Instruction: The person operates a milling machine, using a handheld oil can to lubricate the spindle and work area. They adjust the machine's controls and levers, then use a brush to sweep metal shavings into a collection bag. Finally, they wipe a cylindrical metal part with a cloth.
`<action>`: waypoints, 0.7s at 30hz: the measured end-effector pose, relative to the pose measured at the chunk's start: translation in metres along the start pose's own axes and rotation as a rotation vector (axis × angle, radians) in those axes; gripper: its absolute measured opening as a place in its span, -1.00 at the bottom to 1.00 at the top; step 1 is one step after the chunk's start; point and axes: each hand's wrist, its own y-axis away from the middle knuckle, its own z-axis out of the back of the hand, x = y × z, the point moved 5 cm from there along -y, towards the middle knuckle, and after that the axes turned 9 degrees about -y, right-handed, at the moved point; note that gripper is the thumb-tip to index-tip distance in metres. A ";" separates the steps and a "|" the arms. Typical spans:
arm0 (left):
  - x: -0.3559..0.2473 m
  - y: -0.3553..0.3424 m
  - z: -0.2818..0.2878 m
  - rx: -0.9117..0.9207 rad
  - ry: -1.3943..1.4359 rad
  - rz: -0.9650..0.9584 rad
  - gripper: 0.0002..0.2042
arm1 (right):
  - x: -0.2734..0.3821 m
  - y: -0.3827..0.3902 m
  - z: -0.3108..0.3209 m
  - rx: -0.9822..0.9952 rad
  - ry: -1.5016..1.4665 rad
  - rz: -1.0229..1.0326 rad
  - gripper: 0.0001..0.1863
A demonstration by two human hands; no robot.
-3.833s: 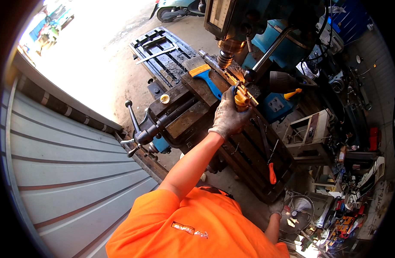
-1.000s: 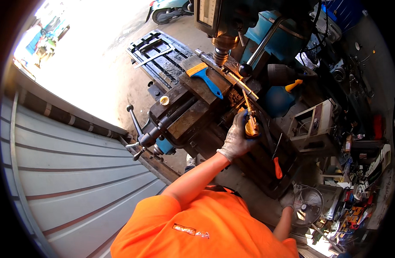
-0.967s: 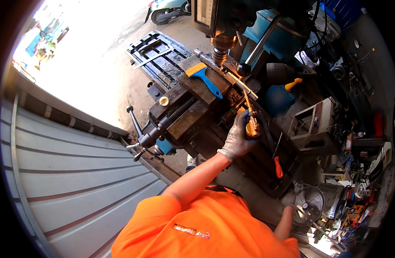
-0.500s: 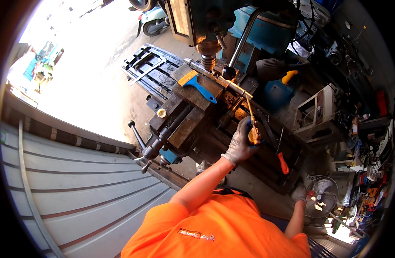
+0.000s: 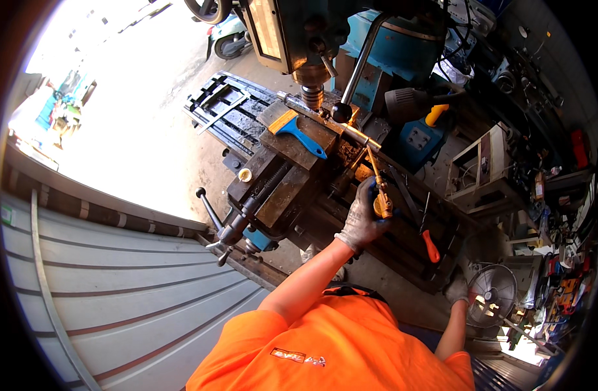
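Observation:
My left hand (image 5: 363, 218), in a grey work glove, grips a brass-coloured oil can (image 5: 384, 203), its thin spout reaching up to the end of a metal shaft (image 5: 361, 135) below the spindle (image 5: 312, 94). On the vise (image 5: 273, 144) lies a blue-handled brush (image 5: 302, 139), with a small pale cap (image 5: 245, 175) nearby. A red-handled screwdriver (image 5: 431, 244) rests on the machine table (image 5: 400, 251) to the right. My gloved right hand (image 5: 458, 289) is low at that table's far right end; its fingers and whatever they touch are hidden.
The blue milling machine head (image 5: 299, 36) and a lever (image 5: 341, 111) hang over the table. A fan (image 5: 494, 287), a metal frame (image 5: 478, 166) and piled tools (image 5: 559, 293) crowd the right. A corrugated wall (image 5: 123, 280) is at left; a scooter (image 5: 230, 39) stands outside.
Since the oldest frame, the oil can in my left hand has come down from beside the shaft, its spout now angled up toward it. The camera view has shifted, lowering the machine head in the picture.

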 end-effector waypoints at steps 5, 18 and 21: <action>0.002 0.002 -0.001 -0.012 -0.015 -0.025 -0.14 | 0.005 0.000 0.004 -0.008 0.016 0.026 -0.03; 0.005 0.003 -0.002 0.047 0.022 -0.033 -0.11 | -0.013 -0.010 0.005 -0.038 0.128 0.094 -0.11; 0.007 0.004 -0.003 0.060 0.022 -0.012 -0.09 | 0.015 0.000 0.021 -0.020 0.080 0.056 -0.13</action>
